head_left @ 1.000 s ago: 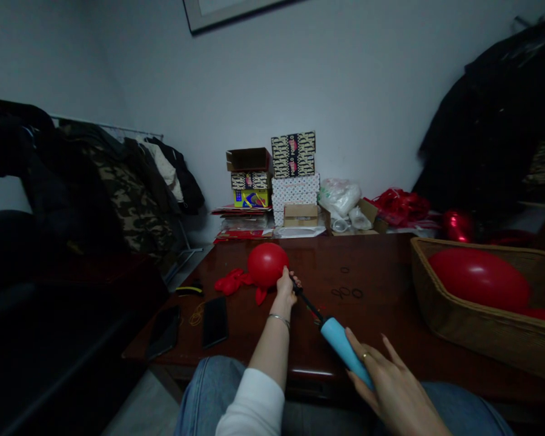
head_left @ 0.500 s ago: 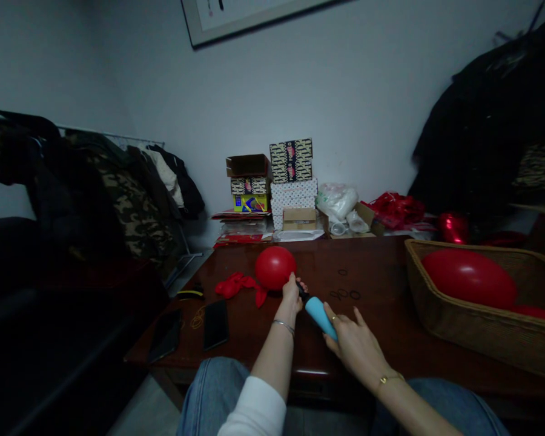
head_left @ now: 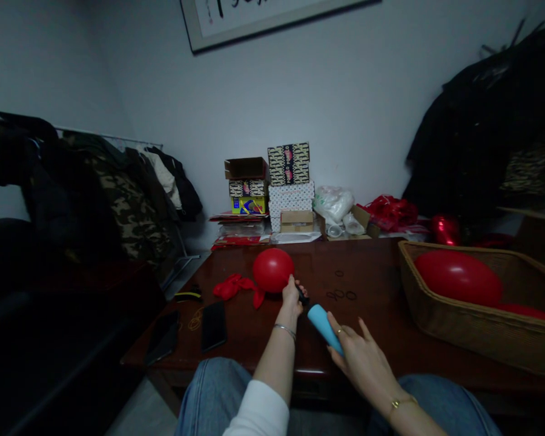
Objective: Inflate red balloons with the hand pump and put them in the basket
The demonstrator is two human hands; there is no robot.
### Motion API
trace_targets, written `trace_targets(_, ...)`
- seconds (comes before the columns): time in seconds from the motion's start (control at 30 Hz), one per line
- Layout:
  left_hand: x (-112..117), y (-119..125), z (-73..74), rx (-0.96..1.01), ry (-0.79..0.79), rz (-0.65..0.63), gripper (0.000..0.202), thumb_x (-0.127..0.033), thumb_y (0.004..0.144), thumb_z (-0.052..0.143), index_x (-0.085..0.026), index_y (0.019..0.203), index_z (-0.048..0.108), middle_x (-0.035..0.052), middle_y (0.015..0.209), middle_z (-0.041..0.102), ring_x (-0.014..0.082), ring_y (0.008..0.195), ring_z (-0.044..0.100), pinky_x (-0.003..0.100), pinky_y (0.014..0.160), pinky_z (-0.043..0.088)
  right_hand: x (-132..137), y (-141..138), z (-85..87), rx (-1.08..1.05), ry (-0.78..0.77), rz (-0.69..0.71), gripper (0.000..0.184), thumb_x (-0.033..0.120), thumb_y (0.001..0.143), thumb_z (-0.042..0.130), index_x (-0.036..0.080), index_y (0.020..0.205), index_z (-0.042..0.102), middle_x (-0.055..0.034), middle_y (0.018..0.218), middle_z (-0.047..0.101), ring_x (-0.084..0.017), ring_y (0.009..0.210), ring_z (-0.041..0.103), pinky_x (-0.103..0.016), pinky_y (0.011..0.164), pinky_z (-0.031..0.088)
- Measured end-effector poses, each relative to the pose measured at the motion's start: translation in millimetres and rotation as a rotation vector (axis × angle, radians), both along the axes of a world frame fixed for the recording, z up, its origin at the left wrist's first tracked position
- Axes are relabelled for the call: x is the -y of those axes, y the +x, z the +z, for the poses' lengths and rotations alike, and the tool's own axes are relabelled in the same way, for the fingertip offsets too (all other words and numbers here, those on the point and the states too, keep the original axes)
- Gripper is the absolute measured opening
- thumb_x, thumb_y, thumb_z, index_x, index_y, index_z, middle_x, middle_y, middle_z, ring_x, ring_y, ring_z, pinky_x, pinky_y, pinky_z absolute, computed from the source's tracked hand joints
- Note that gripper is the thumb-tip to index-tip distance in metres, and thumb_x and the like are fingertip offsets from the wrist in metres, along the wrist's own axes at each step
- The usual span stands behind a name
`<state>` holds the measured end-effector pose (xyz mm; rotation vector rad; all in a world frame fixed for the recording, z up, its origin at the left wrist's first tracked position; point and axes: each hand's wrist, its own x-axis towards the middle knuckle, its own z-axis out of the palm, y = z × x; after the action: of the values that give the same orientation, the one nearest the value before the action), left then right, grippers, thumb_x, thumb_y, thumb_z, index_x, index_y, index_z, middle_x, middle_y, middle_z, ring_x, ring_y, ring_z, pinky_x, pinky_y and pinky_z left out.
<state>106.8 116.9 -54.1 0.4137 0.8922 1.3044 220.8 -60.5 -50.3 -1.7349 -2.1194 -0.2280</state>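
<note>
My left hand (head_left: 291, 295) is closed round the neck of a small round red balloon (head_left: 273, 270), holding it on the black nozzle of a hand pump. My right hand (head_left: 356, 355) grips the light blue pump handle (head_left: 324, 327), its fingers partly spread along it. The handle sits close to the nozzle, so almost no rod shows. Both hands are over the near middle of a dark wooden table (head_left: 372, 309). Limp red balloons (head_left: 231, 285) lie just left of the inflated one.
A wicker basket (head_left: 440, 321) with a large red balloon (head_left: 458, 277) stands at the right. Two dark phones (head_left: 213, 325) and rubber bands (head_left: 340, 294) lie on the table. Stacked boxes (head_left: 289, 188), bags and red wrapping line the far edge. Coats hang at the left.
The right hand pushed the blue handle in toward the nozzle, then drew it slightly back. The red balloon has grown a little. The left hand stayed on the balloon's neck.
</note>
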Motion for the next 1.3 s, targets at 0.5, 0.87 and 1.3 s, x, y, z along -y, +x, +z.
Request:
trace_targets(0.5,-5.1,-6.1,1.4,0.001,0.001,0.035,0.038,-0.049,0.086,0.042,-0.018,0.064,0.040,-0.0052,0.044,0.037,0.0070,0.034,0.035,0.018,0.037,0.026,39.7,32.8,-20.6,-0.051,0.098,0.072,0.063,0.023,0.082,0.046,0.021,0.141,0.023,-0.0052,0.104,0.066,-0.018,0.086,0.064,-0.050,0.105,0.026)
trace_targets(0.87,6.8,4.2,-5.9,0.000,0.005,0.036,0.045,-0.059,0.080,0.046,-0.018,0.063,0.041,-0.0043,0.045,0.039,0.0068,0.035,0.036,0.019,0.037,0.027,5.0,7.9,1.2,-0.005,0.050,0.021,0.051,0.019,0.081,0.043,0.015,0.132,0.041,-0.0068,0.091,0.067,-0.016,0.079,0.064,-0.046,0.105,0.024)
trace_targets(1.3,5.1,-1.2,-5.7,0.012,0.008,0.010,0.042,-0.057,0.079,0.049,-0.018,0.065,0.041,-0.0051,0.043,0.038,0.0074,0.034,0.037,0.019,0.038,0.029,-4.5,-4.5,1.1,0.032,0.037,0.013,0.053,0.018,0.081,0.044,0.013,0.133,0.039,-0.0087,0.093,0.066,-0.018,0.082,0.064,-0.046,0.105,0.025)
